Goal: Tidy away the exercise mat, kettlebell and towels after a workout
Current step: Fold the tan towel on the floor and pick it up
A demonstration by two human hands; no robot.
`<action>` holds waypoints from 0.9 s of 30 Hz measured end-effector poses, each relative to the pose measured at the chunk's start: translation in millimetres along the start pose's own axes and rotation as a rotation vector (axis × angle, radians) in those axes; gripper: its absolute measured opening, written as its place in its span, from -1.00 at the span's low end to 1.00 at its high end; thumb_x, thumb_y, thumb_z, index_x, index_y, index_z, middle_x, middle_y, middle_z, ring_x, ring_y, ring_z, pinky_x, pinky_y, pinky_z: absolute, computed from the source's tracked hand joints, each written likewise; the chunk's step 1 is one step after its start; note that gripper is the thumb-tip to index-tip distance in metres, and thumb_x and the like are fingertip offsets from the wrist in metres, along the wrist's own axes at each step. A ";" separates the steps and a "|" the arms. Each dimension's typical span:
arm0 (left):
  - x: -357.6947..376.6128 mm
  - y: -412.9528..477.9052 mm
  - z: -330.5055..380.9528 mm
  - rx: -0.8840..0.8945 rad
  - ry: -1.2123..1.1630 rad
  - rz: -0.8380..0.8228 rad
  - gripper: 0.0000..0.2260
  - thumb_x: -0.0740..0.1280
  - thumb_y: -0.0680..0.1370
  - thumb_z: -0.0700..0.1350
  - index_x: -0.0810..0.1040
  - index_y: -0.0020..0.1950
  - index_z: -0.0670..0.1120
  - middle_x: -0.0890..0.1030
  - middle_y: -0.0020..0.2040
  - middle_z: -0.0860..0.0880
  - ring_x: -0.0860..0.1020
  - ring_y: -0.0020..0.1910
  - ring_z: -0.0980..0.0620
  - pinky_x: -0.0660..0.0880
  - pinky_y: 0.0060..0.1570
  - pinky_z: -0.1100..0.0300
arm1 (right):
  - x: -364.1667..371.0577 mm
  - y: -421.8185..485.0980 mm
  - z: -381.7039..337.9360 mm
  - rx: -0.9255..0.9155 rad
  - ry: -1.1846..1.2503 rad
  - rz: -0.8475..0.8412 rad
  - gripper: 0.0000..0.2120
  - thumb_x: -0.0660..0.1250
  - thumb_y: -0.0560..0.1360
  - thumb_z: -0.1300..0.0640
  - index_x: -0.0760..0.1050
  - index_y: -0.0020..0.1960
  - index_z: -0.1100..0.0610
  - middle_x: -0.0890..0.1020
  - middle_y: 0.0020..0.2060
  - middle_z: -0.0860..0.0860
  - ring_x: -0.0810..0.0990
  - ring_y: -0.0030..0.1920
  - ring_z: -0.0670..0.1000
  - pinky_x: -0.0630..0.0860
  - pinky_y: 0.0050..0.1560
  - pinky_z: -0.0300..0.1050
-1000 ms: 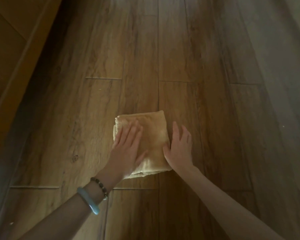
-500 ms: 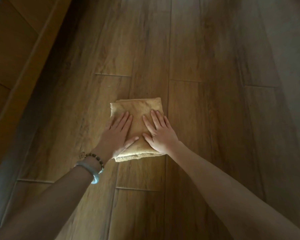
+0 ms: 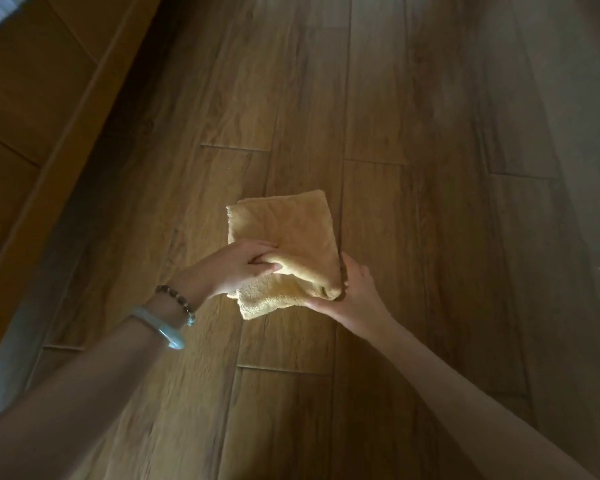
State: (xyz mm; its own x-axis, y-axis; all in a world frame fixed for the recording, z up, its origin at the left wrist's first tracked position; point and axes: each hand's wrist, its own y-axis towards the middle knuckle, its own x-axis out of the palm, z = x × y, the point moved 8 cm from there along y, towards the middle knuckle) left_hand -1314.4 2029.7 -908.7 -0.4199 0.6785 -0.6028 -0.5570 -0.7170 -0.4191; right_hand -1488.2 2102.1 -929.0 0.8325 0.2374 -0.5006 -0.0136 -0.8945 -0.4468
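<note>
Where both palms lay flat before, left grip [image 3: 243, 268] pinches folded yellow towel [image 3: 284, 223] at 8 o'clock, right grip [image 3: 357, 292] curls round its 5 o'clock corner, near edge leaving floor [image 3: 430, 202]; likely pickup

folded yellow towel [image 3: 284, 237], near edge raised off the floor

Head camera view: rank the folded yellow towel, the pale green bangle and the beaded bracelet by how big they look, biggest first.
1. Folded yellow towel: clearly the largest.
2. Pale green bangle: thicker and wider-looking than the bracelet.
3. Beaded bracelet: thinnest.
The bangle sits nearer the camera on the same wrist, so its lead over the bracelet is unsure.
</note>
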 end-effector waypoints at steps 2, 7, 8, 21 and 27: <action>-12.3 -4.2 17.1 0.042 -0.027 0.132 -0.85 0.24 0.59 -0.03 0.50 -0.17 0.05 0.53 -0.28 0.06 0.43 -0.36 0.11 0.36 -0.34 0.20 | 10.4 5.6 6.5 0.095 0.222 0.035 -0.26 0.58 0.13 -0.17 0.33 0.16 0.05 0.52 0.03 -0.10 0.52 0.00 -0.13 0.48 0.02 -0.13; -45.4 -17.4 45.3 0.137 -0.083 0.305 -0.79 0.20 0.56 0.02 0.53 0.15 0.13 0.65 -0.13 -0.01 0.61 -0.19 -0.04 0.54 -0.18 -0.01 | 6.4 9.0 3.1 0.262 0.522 0.176 -0.84 0.45 0.32 0.26 0.51 -0.14 0.22 0.54 -0.32 -0.01 0.50 -0.28 -0.07 0.40 -0.25 -0.29; -53.4 -19.8 51.2 0.163 -0.076 0.319 -0.77 0.21 0.57 -0.02 0.52 0.20 0.10 0.65 -0.10 0.02 0.62 -0.15 0.06 0.54 -0.14 0.11 | -3.8 6.7 -2.8 0.254 0.509 0.197 -0.94 0.39 0.35 0.30 0.52 -0.20 0.27 0.50 -0.37 0.02 0.45 -0.31 -0.05 0.34 -0.31 -0.29; -158.0 -84.6 114.9 0.463 0.617 0.729 -0.79 0.26 0.52 -0.30 0.57 0.13 -0.24 0.60 0.10 -0.16 0.54 0.15 -0.09 0.30 0.35 -0.03 | -157.5 -52.9 -158.9 -0.851 -0.574 0.541 -0.75 0.33 0.43 0.34 0.58 0.10 0.23 0.66 -0.04 0.10 0.62 -0.03 0.07 0.56 0.03 -0.07; -49.7 -87.2 30.9 0.410 0.726 0.283 -0.72 0.54 0.27 -0.28 0.64 -0.06 -0.11 0.65 -0.06 -0.04 0.61 -0.05 -0.02 0.39 0.20 0.15 | -49.7 -63.9 -67.4 -0.749 -0.929 -0.060 -0.62 0.28 0.46 0.20 0.46 0.28 0.09 0.54 0.21 0.07 0.52 0.18 0.09 0.46 0.21 0.11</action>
State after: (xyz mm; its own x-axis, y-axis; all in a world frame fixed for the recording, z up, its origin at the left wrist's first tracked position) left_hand -1267.1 2063.5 -821.2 -0.0994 0.1149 -0.9884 -0.7728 -0.6346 0.0040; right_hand -1491.4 2121.9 -825.6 0.0975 0.1930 -0.9763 0.5949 -0.7978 -0.0983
